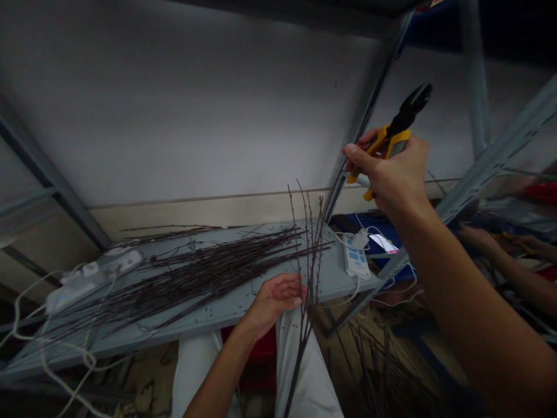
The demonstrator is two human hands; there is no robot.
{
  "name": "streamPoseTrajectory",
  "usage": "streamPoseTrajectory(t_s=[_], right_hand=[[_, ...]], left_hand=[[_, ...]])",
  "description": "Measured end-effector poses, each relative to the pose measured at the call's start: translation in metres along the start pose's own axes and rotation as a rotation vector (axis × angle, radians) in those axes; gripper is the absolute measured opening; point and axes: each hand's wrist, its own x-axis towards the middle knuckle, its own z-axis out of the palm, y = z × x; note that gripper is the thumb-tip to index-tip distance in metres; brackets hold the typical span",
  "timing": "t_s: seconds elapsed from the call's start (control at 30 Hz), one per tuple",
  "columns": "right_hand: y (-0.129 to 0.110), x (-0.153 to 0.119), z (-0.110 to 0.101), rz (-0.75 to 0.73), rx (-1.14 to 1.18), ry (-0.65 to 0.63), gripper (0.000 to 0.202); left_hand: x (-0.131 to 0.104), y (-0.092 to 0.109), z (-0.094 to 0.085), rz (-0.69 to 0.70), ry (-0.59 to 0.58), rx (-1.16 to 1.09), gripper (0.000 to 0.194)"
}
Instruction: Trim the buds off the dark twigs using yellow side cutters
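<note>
Left hand (276,299): grip closed on a branched twig (307,255), held roughly upright in front of the near edge of the table (226,313). The stem runs down past the person's lap; the thin forked tips rise above the table level toward the wall.

Right hand (394,171): raised, well above and to the right of the left hand, grip closed around the yellow handles of a pair of cutters (394,136). The black cutter head points up and to the right, clear of the twig. Whether the blades are apart or together cannot be told.

Table: a grey surface carrying a long pile of dark twigs (183,278) lying roughly lengthwise. At its left end lies a white power strip (93,276) with white cables trailing off the edge. At its right end lies a second white power strip (355,255) with a plug in it, and just beyond it a lit phone screen (383,242).

Floor, lower right: more loose twigs (378,371), dimly visible.

Far right: another person's forearm and hand (478,238) at a neighbouring place, separate from the wearer's own hands.
</note>
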Motion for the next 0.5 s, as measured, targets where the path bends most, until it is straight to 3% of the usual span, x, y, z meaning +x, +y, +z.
streamPoseTrajectory(t_s=[0.13, 0.5], right_hand=[[0.0025, 0.0044, -0.0005, 0.001, -0.030, -0.004, 0.025], [0.0018, 0.0077, -0.0021, 0.029, -0.044, 0.042, 0.025]], left_hand=[[-0.0006, -0.0007, 0.0001, -0.014, -0.025, -0.051, 0.052], [-0.0061, 0.0034, 0.0054, -0.014, 0.063, -0.055, 0.037]])
